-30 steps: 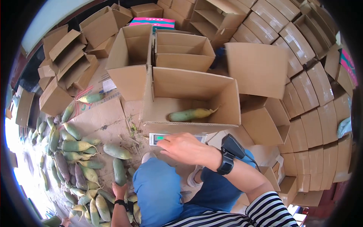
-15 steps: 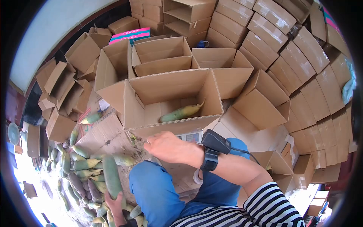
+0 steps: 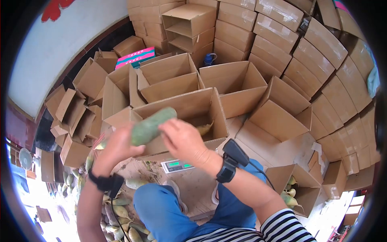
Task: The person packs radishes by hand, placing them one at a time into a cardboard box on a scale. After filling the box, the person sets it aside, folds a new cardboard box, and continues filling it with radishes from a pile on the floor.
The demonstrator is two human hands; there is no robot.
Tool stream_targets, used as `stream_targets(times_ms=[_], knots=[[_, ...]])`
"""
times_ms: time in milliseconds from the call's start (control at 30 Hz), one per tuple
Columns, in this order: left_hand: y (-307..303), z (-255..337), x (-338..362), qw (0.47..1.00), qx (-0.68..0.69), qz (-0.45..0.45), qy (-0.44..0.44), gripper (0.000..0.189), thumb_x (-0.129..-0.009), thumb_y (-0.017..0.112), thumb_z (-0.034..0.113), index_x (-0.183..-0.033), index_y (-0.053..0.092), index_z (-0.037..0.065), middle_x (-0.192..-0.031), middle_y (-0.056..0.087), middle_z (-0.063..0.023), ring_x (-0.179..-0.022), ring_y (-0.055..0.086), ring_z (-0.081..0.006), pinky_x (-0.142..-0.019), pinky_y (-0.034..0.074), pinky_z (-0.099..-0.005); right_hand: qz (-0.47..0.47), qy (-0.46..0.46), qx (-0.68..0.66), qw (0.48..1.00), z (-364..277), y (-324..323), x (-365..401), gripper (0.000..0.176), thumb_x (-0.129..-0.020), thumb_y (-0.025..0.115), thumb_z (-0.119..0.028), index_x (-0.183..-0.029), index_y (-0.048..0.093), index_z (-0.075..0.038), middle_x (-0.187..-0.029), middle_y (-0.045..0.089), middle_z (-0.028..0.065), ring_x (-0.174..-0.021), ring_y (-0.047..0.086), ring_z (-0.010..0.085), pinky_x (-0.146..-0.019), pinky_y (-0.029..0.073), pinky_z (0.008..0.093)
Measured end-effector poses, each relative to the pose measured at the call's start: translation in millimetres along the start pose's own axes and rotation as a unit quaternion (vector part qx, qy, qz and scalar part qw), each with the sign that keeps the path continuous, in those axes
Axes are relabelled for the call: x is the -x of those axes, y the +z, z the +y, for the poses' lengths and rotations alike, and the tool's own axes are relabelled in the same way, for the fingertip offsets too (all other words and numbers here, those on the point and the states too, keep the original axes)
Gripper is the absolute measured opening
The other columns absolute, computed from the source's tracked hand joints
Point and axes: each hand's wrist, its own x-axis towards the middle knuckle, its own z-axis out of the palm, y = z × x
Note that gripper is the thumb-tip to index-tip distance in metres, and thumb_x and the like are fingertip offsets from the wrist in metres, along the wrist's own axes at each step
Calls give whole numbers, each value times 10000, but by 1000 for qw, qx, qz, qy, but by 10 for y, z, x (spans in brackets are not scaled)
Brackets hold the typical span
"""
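Observation:
A long green radish (image 3: 151,127) is tilted up in front of me, over the near side of an open carton (image 3: 183,103). My left hand (image 3: 121,143) grips its lower end. The curled fingers of my right hand (image 3: 183,139) press against its other side, near the upper end. Inside that carton lies another radish (image 3: 206,128), pale green to yellowish and partly hidden by my right hand and the carton wall. Under the carton's front edge shows a scale (image 3: 176,166) with lit green digits.
A heap of radishes (image 3: 121,209) lies at my lower left. Open cartons (image 3: 234,80) surround the front one, and stacked boxes (image 3: 274,40) line the back and right. A carton holding radishes (image 3: 292,197) sits by my right knee. A blue bottle (image 3: 209,59) stands behind.
My left hand has lifted the green radish from beside the heap up to the front carton. My right hand has risen to meet it. The view has shifted, and the scale display now shows.

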Motion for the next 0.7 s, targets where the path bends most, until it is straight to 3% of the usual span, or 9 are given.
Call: stream_targets(times_ms=[67,133,267,400,467,500,600,667,700], knots=[[345,-157,-389,994,-39,-98,-33,500,-645,757,236,-1034,603,-38,-994,634,-257,-957,621,-407,-850,506,-451,-60,-14,22,998,26,42,84,146,-791,643,-74,-922,582,-53,-834,583,116,-781,609,317,-680,492,429],[782,-356,-677,985,-108,-132,-15,426,-684,751,247,-965,623,-47,-990,649,-276,-960,638,-414,-829,521,-458,-76,-10,30,997,17,21,116,139,-784,646,-88,-899,576,-53,-828,581,111,-774,609,310,-676,488,424],[1265,-433,-1086,962,-110,-243,-57,403,-688,751,238,-946,651,-55,-985,663,-286,-971,649,-413,-837,528,-459,-88,5,18,996,-10,-21,114,122,-770,645,-101,-847,564,-53,-822,583,109,-762,613,296,-668,482,414],[1213,-184,-1231,948,-78,-291,-107,389,-667,744,224,-940,694,-50,-1013,666,-284,-985,658,-394,-830,536,-449,-109,11,30,994,-39,-25,129,98,-764,634,-96,-825,567,-58,-821,585,110,-755,621,287,-679,483,394],[1096,-28,-1317,896,-192,-398,-44,363,-735,693,228,-955,684,-60,-1033,675,-265,-967,662,-395,-809,522,-452,-112,11,32,993,-46,-19,156,91,-766,629,-98,-810,559,-60,-805,582,109,-755,625,277,-680,486,388],[1121,2,-1352,888,-235,-394,-40,381,-628,769,245,-897,728,-22,-982,710,-201,-963,681,-358,-787,547,-431,-127,12,34,991,-51,-32,156,90,-766,628,-97,-804,555,-60,-794,578,108,-754,625,276,-677,487,388],[1105,72,-1442,834,-329,-443,-30,354,-661,746,243,-953,754,42,-1030,714,-161,-969,693,-305,-800,566,-424,-142,14,41,989,-36,-20,171,88,-768,626,-98,-799,553,-61,-777,573,106,-750,624,278,-675,489,388],[1076,121,-1497,824,-349,-444,-31,324,-710,736,198,-1006,753,67,-1087,710,-132,-1010,688,-280,-818,567,-419,-141,12,44,989,-32,-10,160,87,-769,626,-98,-800,554,-61,-770,571,105,-747,622,281,-676,489,389],[1087,125,-1514,847,-327,-418,-15,295,-720,724,166,-993,746,57,-1066,710,-148,-1008,685,-296,-822,564,-430,-131,16,39,991,-28,-19,141,88,-777,627,-103,-802,555,-60,-770,569,107,-744,619,283,-680,490,389]])
